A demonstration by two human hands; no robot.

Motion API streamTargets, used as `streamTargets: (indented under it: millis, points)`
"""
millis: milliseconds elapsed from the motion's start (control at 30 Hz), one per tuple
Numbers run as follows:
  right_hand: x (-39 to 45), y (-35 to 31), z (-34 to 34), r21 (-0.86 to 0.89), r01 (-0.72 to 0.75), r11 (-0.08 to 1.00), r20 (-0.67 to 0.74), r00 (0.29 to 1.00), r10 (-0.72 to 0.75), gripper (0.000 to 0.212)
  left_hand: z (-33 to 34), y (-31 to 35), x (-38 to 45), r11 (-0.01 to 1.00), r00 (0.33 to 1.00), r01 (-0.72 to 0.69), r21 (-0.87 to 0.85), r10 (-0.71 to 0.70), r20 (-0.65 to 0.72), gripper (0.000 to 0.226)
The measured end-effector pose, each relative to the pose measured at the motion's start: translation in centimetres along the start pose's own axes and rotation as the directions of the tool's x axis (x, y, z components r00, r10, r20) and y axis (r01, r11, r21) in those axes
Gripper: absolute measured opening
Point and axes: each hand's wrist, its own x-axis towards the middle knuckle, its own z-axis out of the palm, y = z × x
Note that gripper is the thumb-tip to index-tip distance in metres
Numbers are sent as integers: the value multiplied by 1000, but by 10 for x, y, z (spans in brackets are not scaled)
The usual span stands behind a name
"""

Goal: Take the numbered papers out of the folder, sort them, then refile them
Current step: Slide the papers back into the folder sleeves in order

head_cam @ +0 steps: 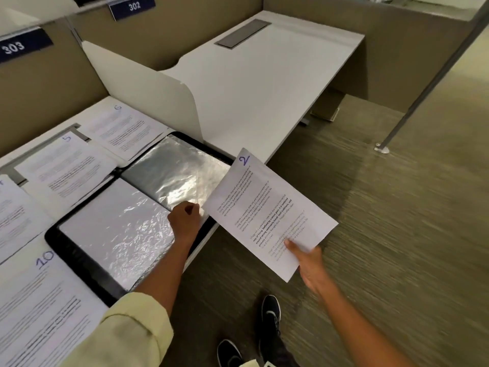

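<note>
A black folder (79, 258) lies open on the desk, its clear plastic sleeves shining. My left hand (185, 221) pinches the near edge of the right-hand sleeve (180, 170). My right hand (309, 263) holds the paper numbered 2 (267, 207) by its lower corner, out over the floor just right of the folder. Papers numbered 5 (66, 165), 6 (124, 128) and 10 (45, 308) lie flat on the desk around the folder. Another sheet (13, 213) sits at the far left, its number cut off.
A white curved divider (158, 102) separates this desk from the neighbouring white desk (264, 83), which has a grey cable hatch (242, 33). Blue signs 302 (133, 6) and 303 (16, 47) hang on the partition. A metal post (423, 94) stands on the carpet at right.
</note>
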Motion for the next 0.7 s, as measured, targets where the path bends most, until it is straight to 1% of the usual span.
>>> streamTargets:
  millis: [100, 200, 333, 400, 500, 633, 700]
  points:
    - [-11, 12, 9, -17, 8, 1000, -27, 1000, -9, 38, -1, 1, -3, 999, 999, -38, 6, 38, 9, 24]
    - [-18, 21, 14, -64, 12, 998, -49, 999, -15, 33, -2, -4, -1, 999, 999, -46, -17, 46, 9, 17]
    - [-29, 24, 20, -66, -3, 998, -44, 999, 0, 27, -3, -3, -3, 997, 996, -81, -14, 82, 35, 16]
    - [-35, 25, 23, -55, -32, 998, -16, 999, 31, 24, -3, -2, -5, 995, 993, -100, -23, 102, 65, 17]
    - [-40, 28, 25, -52, -107, 993, 10, 994, 108, 18, -3, -5, -5, 993, 990, -107, -56, 112, 91, 25]
    - [-44, 26, 26, -44, -220, 975, 71, 972, 223, 21, -4, -6, -2, 992, 986, -90, -86, 101, 130, 11]
    - [-45, 23, 23, -25, -254, 967, 112, 960, 255, 25, -4, -6, 1, 992, 984, -99, -78, 110, 140, 8]
